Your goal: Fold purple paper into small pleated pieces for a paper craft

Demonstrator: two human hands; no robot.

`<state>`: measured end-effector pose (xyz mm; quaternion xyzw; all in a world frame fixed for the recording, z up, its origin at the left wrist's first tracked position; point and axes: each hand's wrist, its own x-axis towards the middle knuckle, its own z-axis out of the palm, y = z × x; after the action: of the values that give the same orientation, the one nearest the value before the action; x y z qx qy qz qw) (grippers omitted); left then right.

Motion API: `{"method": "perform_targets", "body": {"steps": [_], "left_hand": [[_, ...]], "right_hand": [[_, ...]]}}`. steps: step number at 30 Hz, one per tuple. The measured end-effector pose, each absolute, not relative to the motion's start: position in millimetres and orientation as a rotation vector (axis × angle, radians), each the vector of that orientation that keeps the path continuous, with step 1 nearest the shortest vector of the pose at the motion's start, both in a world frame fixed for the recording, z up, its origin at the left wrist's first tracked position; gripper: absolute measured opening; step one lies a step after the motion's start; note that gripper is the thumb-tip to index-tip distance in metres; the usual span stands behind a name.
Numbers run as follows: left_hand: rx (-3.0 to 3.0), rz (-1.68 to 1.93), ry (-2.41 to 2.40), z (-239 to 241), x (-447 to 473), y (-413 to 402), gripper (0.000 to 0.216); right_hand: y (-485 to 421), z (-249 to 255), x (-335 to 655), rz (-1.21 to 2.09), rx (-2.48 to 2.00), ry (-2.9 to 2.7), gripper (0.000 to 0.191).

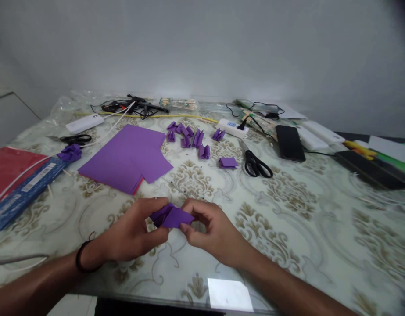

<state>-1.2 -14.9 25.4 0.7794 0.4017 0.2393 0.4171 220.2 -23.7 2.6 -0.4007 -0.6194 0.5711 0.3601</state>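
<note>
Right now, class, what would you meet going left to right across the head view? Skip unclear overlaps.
Red-and-blue packet, left hand, held folded purple paper, right hand, farther-right scissors, black phone-like slab.

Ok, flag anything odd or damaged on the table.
One thing: the crumpled paper by the blue pack looks wadded up, while the purple sheets lie flat and the small pieces are neatly folded. Nothing looks spilled.

Black cords point(115, 106) lie heaped by the table's point(304, 237) far edge, left of its middle. A yellow cord point(189, 116) runs along that edge toward a power strip point(228, 127). A white box point(84, 124) sits near the far left corner, a phone point(290, 142) toward the right.
</note>
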Motion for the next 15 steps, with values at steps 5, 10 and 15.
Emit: {"method": "perform_targets", "body": {"steps": [5, 10, 15], "left_hand": [[1.829, 0.615, 1.007, 25.7, -3.1, -12.0, 0.012], [1.714, 0.676, 0.933, 20.9, -8.5, -8.4, 0.015], [1.506, 0.722, 0.884, 18.6, -9.6, -7.9, 0.018]], "right_hand": [[-22.2, 5.4, 223.2, 1.457, -1.032, -1.556, 0.007], [-18.0, 6.2, 225.9, 1.433, -1.028, -1.527, 0.012], [-17.2, 4.7, 227.2, 1.448, -1.025, -1.484, 0.016]]}}
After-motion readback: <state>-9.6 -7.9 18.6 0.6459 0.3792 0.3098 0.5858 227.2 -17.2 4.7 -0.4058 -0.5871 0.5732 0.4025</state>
